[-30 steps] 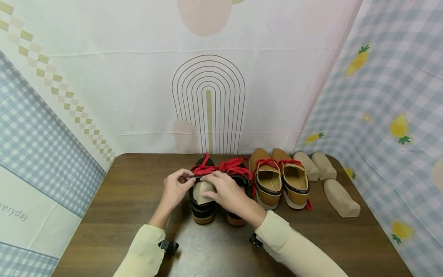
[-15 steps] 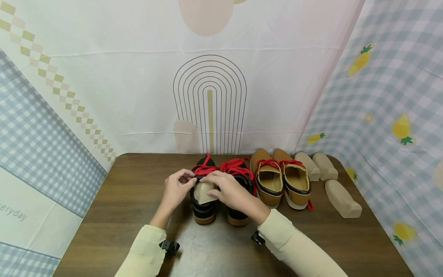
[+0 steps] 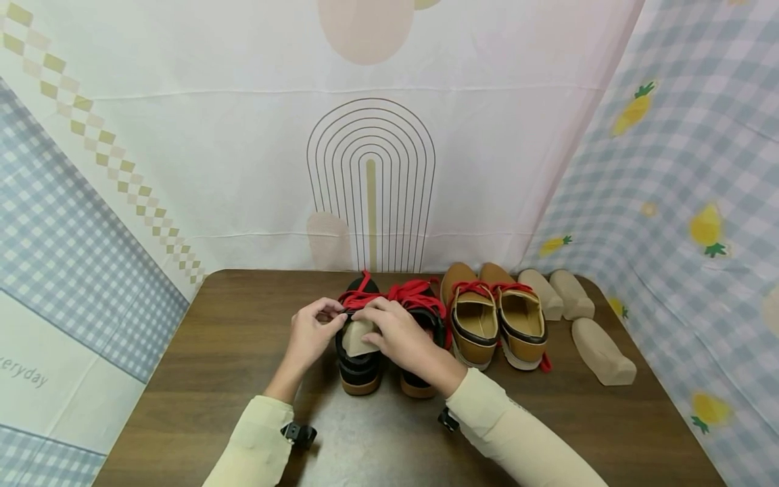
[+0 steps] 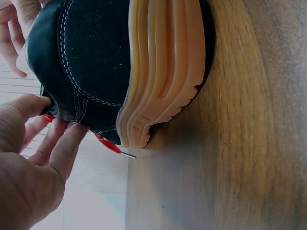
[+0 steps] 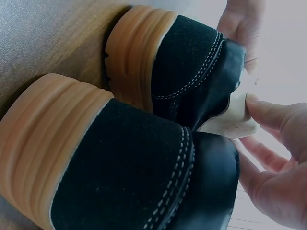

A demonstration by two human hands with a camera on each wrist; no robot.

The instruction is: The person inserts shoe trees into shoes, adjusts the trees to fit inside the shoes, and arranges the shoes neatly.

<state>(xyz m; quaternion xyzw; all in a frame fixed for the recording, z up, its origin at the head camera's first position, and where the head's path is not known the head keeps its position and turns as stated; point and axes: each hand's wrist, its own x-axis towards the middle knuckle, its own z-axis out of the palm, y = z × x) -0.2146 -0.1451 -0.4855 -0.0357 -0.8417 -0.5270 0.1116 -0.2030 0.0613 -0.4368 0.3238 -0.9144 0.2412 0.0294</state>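
Note:
The left black shoe, with red laces and a tan sole, stands with its heel toward me. A beige shoe insert sits in its opening, front part hidden inside. My left hand pinches the shoe's collar beside the laces; in the left wrist view the thumb lies on the collar edge, fingers against the outer side. My right hand holds the insert, its thumb on the beige surface in the right wrist view. Below this hand stands the right black shoe, partly covered.
Two tan shoes with red laces stand right of the black pair. Beyond them, three more beige inserts lie toward the right edge of the wooden table. A printed cloth hangs behind the table.
Both hands stay at the left black shoe. The right hand and its thumb shift slightly over the insert; the left hand keeps its hold on the collar.

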